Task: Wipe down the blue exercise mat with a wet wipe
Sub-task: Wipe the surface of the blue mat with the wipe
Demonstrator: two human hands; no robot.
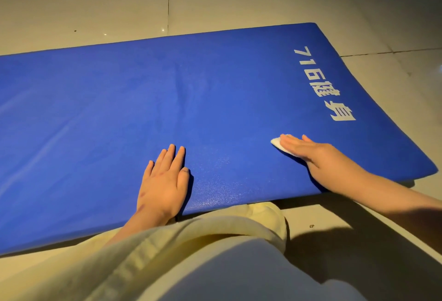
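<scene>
We note the tiled floor (95,1) first: pale grey, with a dark joint running away from us at the upper centre and another crossing at the right. The blue exercise mat (119,109) lies flat on this floor and fills most of the view, its long axis running from the left edge to a rounded corner at the upper right and a second corner at the lower right. Its near long edge sits just in front of our pale cream trousers (167,253), which occupy the lower centre of the view. White lettering (323,83), reading "716" followed by characters, runs along the mat's right end. A finely textured sheen shows on the mat between our two hands. Our left hand (162,181) rests palm down on the mat near its front edge, fingers straight and close together, grasping nothing. Our right hand (318,157) lies farther right, below the lettering, also palm down with straight fingers; it presses the wet wipe (278,144) flat against the mat. The wipe is a small white folded piece, visible only where it projects beyond the fingertips on the left side of that hand.
</scene>
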